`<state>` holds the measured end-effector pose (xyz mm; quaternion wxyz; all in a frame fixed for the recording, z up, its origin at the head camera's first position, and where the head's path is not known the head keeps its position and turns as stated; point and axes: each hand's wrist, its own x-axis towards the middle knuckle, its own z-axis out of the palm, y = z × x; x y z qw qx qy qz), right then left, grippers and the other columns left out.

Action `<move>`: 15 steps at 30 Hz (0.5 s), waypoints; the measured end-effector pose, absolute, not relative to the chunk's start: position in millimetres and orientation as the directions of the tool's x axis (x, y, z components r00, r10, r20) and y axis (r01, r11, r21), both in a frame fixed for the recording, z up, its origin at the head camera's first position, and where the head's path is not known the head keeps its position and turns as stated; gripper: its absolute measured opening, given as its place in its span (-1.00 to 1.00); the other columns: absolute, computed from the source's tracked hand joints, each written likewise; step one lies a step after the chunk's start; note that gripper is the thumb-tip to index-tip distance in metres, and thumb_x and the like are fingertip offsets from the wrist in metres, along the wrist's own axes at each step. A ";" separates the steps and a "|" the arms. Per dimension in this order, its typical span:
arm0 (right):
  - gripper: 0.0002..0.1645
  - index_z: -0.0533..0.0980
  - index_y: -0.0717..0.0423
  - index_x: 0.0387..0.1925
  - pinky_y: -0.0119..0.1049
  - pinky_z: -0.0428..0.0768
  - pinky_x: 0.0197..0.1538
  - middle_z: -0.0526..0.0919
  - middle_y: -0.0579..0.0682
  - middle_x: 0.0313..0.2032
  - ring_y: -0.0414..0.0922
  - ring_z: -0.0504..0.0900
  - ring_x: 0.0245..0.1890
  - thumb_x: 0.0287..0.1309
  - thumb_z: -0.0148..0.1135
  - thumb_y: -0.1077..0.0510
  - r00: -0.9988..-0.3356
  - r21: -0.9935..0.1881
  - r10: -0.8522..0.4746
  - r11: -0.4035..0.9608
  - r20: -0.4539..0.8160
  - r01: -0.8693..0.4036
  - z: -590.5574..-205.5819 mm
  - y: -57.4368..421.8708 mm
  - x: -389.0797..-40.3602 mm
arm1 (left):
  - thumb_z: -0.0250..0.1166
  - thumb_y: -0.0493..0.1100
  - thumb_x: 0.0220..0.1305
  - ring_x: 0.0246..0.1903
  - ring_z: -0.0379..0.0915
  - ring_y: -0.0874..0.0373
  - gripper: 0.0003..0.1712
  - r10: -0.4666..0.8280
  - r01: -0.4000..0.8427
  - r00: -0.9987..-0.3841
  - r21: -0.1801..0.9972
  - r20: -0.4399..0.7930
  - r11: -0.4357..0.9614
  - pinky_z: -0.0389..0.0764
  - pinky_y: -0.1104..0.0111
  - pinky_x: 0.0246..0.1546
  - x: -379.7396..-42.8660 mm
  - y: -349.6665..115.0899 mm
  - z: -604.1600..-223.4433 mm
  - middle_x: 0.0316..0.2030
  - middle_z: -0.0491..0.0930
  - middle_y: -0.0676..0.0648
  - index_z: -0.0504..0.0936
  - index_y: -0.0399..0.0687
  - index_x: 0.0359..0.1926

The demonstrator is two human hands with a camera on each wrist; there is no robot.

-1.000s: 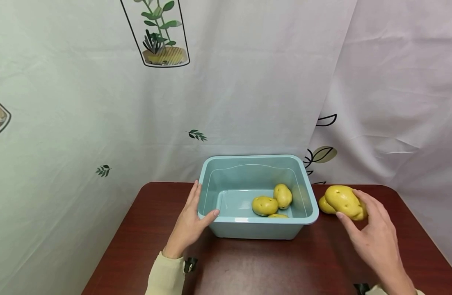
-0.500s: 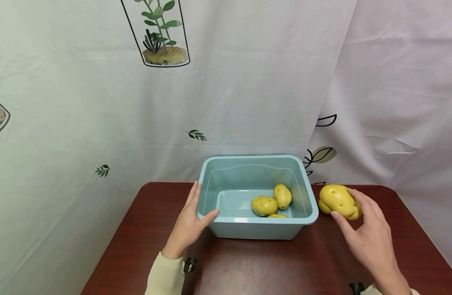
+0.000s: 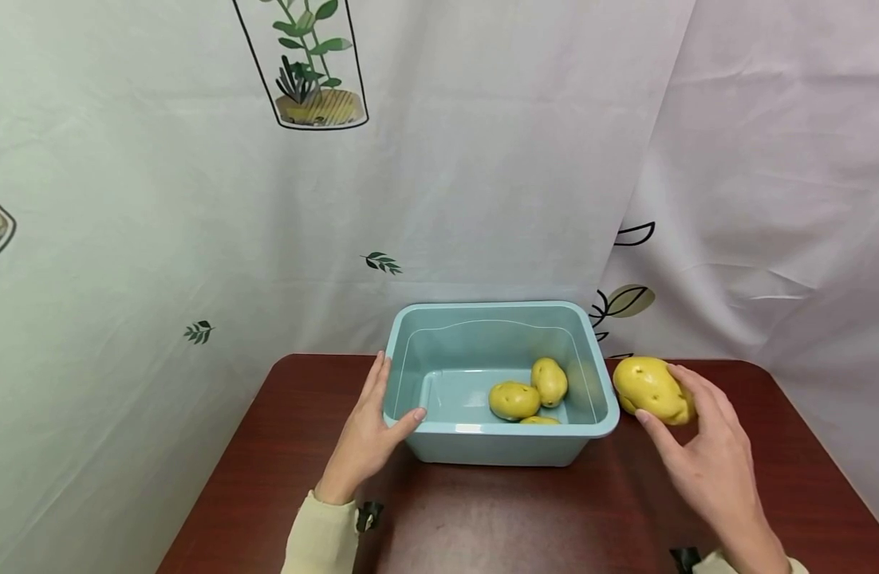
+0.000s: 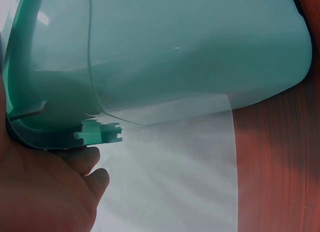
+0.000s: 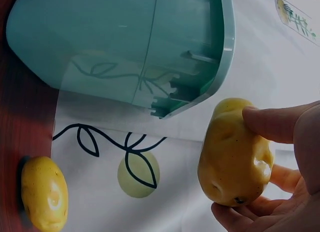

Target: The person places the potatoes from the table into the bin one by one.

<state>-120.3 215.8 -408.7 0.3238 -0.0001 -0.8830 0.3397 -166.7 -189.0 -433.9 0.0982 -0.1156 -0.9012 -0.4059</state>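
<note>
A light blue plastic bin (image 3: 497,448) stands on the table, with several yellow potatoes inside, among them one potato (image 3: 514,400) and another potato (image 3: 550,381). My left hand (image 3: 368,442) rests on its near left corner, fingers straight along the side and thumb across the front rim. In the left wrist view, fingertips (image 4: 97,181) show under the rim. To the right of the bin, my right hand (image 3: 712,454) holds a potato (image 3: 649,388) between thumb and fingers, raised above the table. Another potato (image 5: 45,194) lies on the tabletop, hidden behind the held one in the head view.
The dark reddish-brown table (image 3: 482,518) has rounded far corners. Pale cloth (image 3: 482,159) with printed plants hangs behind it and along both sides. The bin's right wall (image 5: 100,47) stands between the held potato and the bin's inside.
My right hand has moved slowly left with the held potato, closer to the bin, covering the potato on the table in the head view. The left hand and the bin have stayed still.
</note>
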 end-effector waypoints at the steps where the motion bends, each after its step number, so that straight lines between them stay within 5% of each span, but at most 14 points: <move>1: -0.12 0.44 0.05 0.35 -0.38 0.24 0.16 0.50 0.14 0.24 0.17 0.44 0.20 -0.06 0.56 0.28 -0.791 -0.600 0.219 0.769 0.572 -0.221 -408.5 215.2 -120.3 | 0.37 0.25 0.26 0.51 -0.02 -0.01 0.16 0.127 0.287 -0.954 0.710 0.270 0.644 0.28 -0.11 0.32 -166.5 -188.9 -433.7 0.59 -0.23 0.12 -0.07 -0.10 0.60; 15: -0.10 0.44 0.06 0.35 -0.48 0.22 0.18 0.50 0.14 0.25 0.16 0.45 0.21 -0.09 0.58 0.28 -0.791 -0.600 0.193 0.758 0.580 -0.255 -408.4 209.0 -121.4 | 0.34 0.31 0.26 0.52 -0.05 -0.01 0.17 0.136 0.282 -0.957 0.717 0.255 0.638 0.27 -0.12 0.33 -166.1 -189.2 -432.4 0.59 -0.25 0.13 -0.09 -0.08 0.61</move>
